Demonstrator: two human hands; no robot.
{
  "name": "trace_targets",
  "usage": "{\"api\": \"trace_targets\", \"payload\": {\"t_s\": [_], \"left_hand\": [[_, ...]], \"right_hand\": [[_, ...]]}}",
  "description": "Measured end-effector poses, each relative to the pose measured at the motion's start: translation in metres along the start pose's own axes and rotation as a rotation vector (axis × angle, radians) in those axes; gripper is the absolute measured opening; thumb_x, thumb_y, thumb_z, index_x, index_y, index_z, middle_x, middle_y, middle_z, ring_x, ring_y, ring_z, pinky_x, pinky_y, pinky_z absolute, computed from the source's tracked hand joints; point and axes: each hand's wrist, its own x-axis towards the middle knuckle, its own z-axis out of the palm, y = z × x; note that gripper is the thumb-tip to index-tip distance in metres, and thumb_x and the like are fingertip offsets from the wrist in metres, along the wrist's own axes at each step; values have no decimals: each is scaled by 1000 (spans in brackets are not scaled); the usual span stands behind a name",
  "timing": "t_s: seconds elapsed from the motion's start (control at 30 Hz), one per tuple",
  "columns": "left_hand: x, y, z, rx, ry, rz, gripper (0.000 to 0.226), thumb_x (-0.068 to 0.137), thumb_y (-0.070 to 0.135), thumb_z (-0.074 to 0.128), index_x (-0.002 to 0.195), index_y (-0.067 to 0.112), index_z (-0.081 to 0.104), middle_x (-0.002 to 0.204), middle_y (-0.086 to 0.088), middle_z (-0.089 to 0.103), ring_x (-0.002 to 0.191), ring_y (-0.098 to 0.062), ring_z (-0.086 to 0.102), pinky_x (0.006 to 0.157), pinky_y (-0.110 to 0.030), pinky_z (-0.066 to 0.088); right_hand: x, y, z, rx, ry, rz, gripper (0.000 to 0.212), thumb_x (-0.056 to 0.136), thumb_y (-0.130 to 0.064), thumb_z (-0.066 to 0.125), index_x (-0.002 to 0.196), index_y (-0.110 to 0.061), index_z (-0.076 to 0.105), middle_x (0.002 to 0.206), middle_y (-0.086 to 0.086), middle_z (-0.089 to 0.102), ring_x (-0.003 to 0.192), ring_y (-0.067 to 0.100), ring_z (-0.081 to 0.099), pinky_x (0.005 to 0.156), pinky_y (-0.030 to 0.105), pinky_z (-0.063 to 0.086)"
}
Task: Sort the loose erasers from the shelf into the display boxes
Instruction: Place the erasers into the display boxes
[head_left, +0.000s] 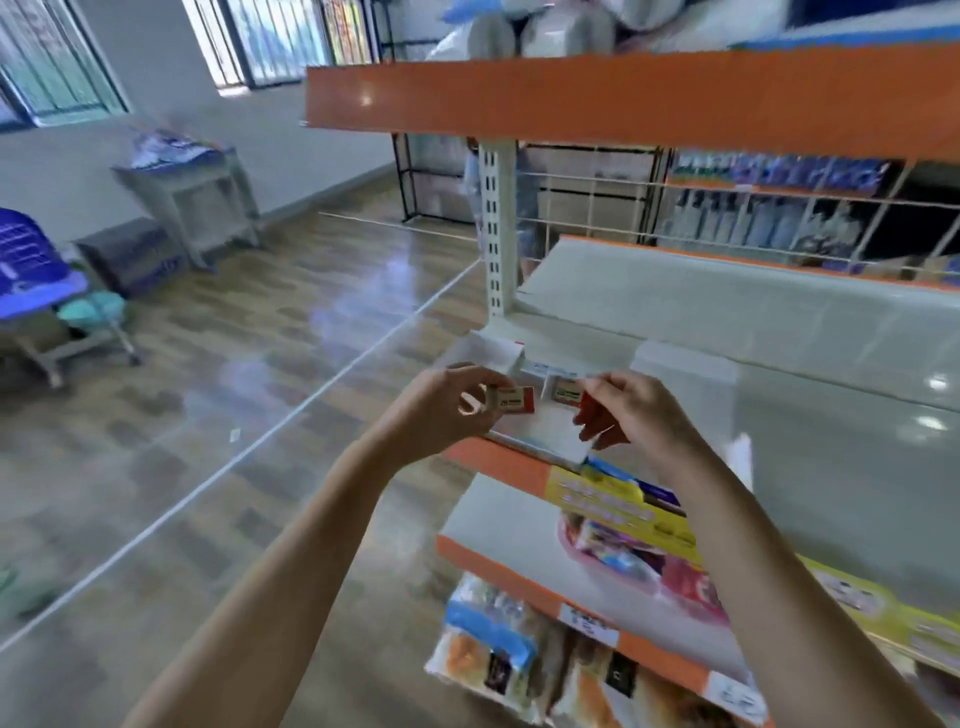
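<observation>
The left hand (447, 410) and right hand (631, 410) are each pinching an eraser (511, 400) above the display box (540, 436), seemingly aligning them for insertion.

Wood-pattern floor (218, 415) with white line (291, 410), blue chair (36, 270), grey side table (187, 202), barred windows (57, 57).

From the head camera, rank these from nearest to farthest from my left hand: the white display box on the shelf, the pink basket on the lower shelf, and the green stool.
From the left hand:
1. White display box, just above it on the shelf's corner.
2. Pink basket, below and right, on the lower shelf.
3. Green stool, far left on the floor.
</observation>
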Motion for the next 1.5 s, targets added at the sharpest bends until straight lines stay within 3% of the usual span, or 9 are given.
{"api": "trace_targets", "payload": {"t_s": [0.37,0.53,0.7,0.8,0.9,1.17,1.33,1.43,1.5], "left_hand": [[50,-109,-39,105,-91,36,30,81,15,69,109,23,68,100,7,66,84,-5,61,75,-21,53],[62,-147,-43,76,-148,76,30,81,17,69,111,22,67,103,8,66,86,-2,59,75,-16,51],[74,-179,-50,27,-210,135,31,81,19,69,111,26,66,103,12,66,85,3,57,76,-13,49],[84,-191,-58,-31,-250,173,31,81,20,69,111,27,66,102,18,61,85,9,56,77,-9,47],[95,-201,-62,-53,-301,252,33,81,21,69,113,26,64,105,17,62,86,8,56,78,-9,47],[102,-217,-63,-91,-382,379,33,81,18,70,112,23,65,102,17,60,82,6,55,76,-5,44],[102,-222,-59,-139,-387,369,32,80,19,71,111,22,67,102,9,66,86,8,55,76,-8,45],[103,-220,-59,-152,-394,363,31,81,22,70,112,23,66,103,12,65,91,8,56,77,-10,46],[104,-219,-59,-164,-395,353,31,81,22,70,112,23,66,104,11,65,92,7,56,77,-10,46]], "right_hand": [[109,-7,69,-113,-65,53,13,94,-18,54,89,-11,64,73,13,69,59,24,64,50,27,48],[131,1,85,-257,-20,60,10,92,-25,57,87,-20,65,75,3,70,63,16,67,50,22,44],[136,1,103,-427,45,59,9,90,-32,57,88,-29,66,83,-5,68,69,11,67,56,27,48],[132,-4,116,-539,64,78,11,91,-34,56,91,-30,66,85,-5,66,76,14,64,57,21,43],[127,-7,131,-610,65,136,12,90,-37,56,89,-31,67,82,-4,68,77,21,63,64,28,44],[117,-11,151,-748,14,283,17,89,-35,58,79,-26,70,69,-3,63,57,13,44,55,27,31],[121,-17,161,-811,-64,335,18,89,-34,56,89,-24,71,77,-14,67,59,9,49,57,24,37],[125,-19,163,-858,-102,355,19,90,-33,55,94,-23,70,85,-13,68,71,11,58,60,22,40],[127,-18,164,-886,-136,373,19,91,-32,54,91,-21,70,82,-13,68,63,7,54,54,20,37]]}}
